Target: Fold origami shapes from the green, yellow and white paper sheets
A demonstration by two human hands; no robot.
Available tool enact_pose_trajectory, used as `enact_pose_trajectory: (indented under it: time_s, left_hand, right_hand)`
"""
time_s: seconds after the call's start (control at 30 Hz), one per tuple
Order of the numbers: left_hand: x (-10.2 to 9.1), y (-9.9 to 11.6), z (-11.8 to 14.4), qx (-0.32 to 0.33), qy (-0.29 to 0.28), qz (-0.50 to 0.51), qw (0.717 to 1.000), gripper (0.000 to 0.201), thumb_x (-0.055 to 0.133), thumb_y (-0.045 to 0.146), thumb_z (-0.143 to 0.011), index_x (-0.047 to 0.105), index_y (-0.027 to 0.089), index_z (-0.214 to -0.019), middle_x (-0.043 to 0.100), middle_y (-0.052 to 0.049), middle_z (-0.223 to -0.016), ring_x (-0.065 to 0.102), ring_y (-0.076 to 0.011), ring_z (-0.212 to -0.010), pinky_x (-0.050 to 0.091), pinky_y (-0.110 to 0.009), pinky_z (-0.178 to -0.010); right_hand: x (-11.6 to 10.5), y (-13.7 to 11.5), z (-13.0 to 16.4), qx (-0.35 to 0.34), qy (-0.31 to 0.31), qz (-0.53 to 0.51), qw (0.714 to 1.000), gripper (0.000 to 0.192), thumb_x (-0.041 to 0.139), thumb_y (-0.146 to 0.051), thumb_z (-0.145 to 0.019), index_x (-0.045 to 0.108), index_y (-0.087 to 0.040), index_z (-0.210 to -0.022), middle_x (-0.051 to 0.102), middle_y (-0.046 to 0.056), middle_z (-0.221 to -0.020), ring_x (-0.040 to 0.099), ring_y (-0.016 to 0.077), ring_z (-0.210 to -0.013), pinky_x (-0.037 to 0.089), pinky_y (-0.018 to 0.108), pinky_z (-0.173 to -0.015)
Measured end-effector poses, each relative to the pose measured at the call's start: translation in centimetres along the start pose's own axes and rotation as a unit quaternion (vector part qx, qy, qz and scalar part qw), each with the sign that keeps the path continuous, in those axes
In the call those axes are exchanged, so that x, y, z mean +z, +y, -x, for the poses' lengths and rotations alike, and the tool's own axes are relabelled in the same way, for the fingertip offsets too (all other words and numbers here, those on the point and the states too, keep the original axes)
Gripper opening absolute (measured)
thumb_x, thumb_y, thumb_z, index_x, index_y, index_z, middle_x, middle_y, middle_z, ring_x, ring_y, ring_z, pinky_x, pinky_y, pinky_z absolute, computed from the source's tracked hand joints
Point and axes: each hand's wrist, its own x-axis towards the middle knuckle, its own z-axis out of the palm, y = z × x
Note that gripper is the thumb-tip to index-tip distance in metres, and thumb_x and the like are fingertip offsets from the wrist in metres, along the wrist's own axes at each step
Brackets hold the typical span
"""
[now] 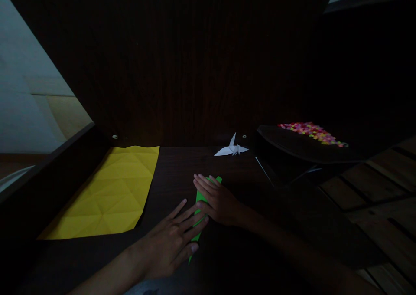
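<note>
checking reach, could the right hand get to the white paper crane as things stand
Probably yes: the right hand rests on the green paper, and nothing visible stands between that hand and the white paper crane farther back.

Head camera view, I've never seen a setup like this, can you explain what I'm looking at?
There's no machine: those are a person's bare left hand and right hand. The single picture comes from a camera worn on their head, looking forward and down. Both hands lie over a folded green paper on a dark surface; neither visibly grips it. A creased yellow sheet lies to the left, and a white paper bird sits beyond the hands. Farther right is a colourful cluster I can't identify.
</note>
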Motion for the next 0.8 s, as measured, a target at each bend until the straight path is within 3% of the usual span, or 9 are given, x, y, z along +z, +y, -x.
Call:
enact_pose_trajectory:
  time_s: [0.33,0.57,0.8]
  left_hand:
    - [-0.3,0.0,0.0,-0.002,-0.009,0.023,1.000,0.060,0.043,0.029,-0.101,0.018,0.025,-0.156,0.022,-0.004,-0.162,0.016,-0.0259,-0.149,0.010,-0.054,-0.122]
    - [-0.8,-0.1,0.0,0.001,0.001,0.032,1.000,0.064,0.047,0.025,-0.098,0.019,0.026,-0.156,0.027,-0.004,-0.160,0.019,-0.0260,-0.149,0.014,-0.054,-0.122]
    - [-0.9,-0.8,0.3,0.001,0.017,-0.001,1.000,0.071,0.045,0.009,-0.089,0.023,0.023,-0.155,0.031,-0.004,-0.159,0.023,-0.0248,-0.148,0.016,-0.055,-0.122]
  right_hand:
    - [-0.1,2.1,0.0,0.057,0.008,0.038,0.998,0.057,0.038,-0.038,-0.102,0.030,-0.010,-0.152,0.029,0.013,-0.158,0.021,0.0292,-0.148,0.024,0.055,-0.118]
    - [0.5,3.6,0.6,0.123,0.066,0.049,0.989,0.050,0.043,-0.032,-0.100,0.046,-0.011,-0.144,0.034,0.017,-0.155,0.016,0.0323,-0.149,0.026,0.061,-0.115]
    - [0.6,4.1,0.9,0.050,0.112,0.019,0.992,0.044,0.048,-0.010,-0.089,0.065,-0.023,-0.127,0.040,0.010,-0.154,0.020,0.0300,-0.149,0.026,0.063,-0.115]
